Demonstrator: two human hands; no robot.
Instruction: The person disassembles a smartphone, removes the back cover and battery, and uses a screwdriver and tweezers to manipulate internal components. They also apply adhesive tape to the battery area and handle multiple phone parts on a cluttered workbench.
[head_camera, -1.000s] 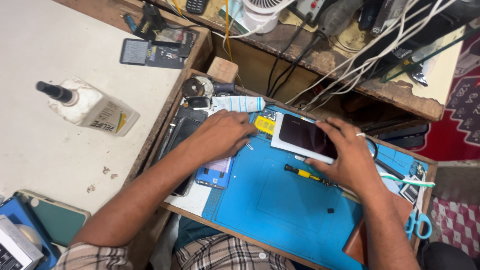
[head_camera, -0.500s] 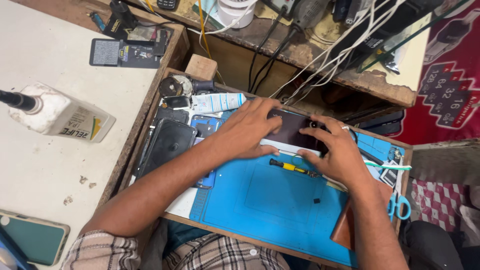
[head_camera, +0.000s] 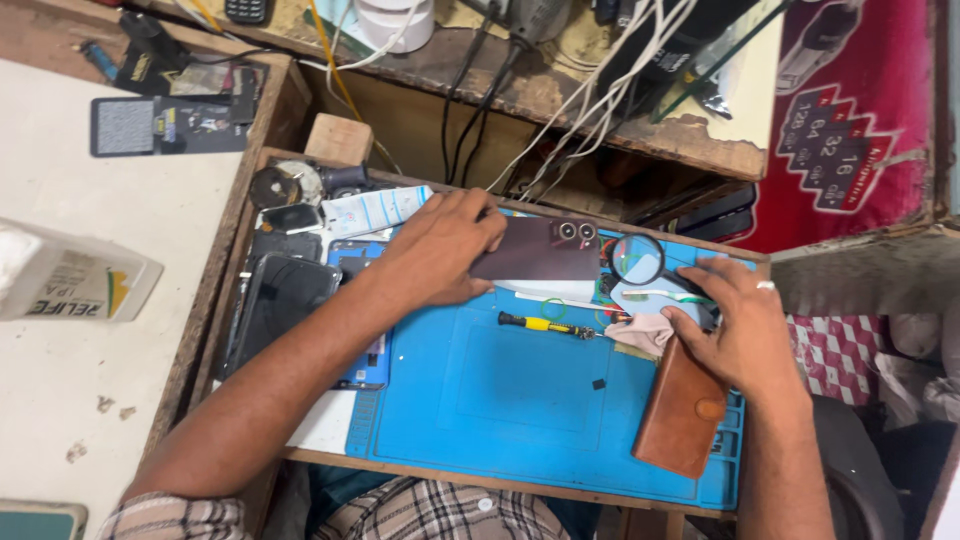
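- On blue repair mat (head_camera: 520, 390), upper middle: maroon phone (head_camera: 535, 250), lying back-up, camera lenses toward the right end.
- Left hand (head_camera: 435, 250) laid flat over phone's left end, fingers spread, pressing down; grip loose and flat, not wrapped around it.
- Right hand (head_camera: 745, 330) resting palm-down at mat's right edge, fingers part-curled over a pinkish cloth (head_camera: 642, 335); cannot tell whether anything is truly clasped.
- Just under right hand: brown leather wallet (head_camera: 685, 415), tilted, lying on mat.
- Between the hands: magnifying glass (head_camera: 638, 260), just beside phone's lens end.
- Below phone: small screwdriver with yellow handle (head_camera: 548, 325), lying flat, apart from both hands.
- Left of mat, beneath left forearm: dark phone screens (head_camera: 285, 300) stacked in tray.
- Far left, on pale worktop (head_camera: 120, 200): white plastic bottle (head_camera: 70, 285) lying on its side.
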